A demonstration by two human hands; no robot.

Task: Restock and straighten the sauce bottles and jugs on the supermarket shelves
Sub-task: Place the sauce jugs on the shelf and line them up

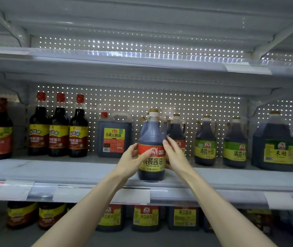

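Setting a bottle at the shelf front

Both hands clasp the soy sauce bottle [152, 150], which stands upright near the front edge of the middle shelf [70, 173], label facing out. The left hand [133, 157] curls its fingers [135, 148] round the label's left side; the right hand [173, 154] wraps the right side. A matching bottle [176, 132] stands just behind. Neighbouring tall bottles [58, 132] and vinegar bottles [205, 143] sit further back in tidy rows. Judging by this, straightening is well underway, with release still to come.
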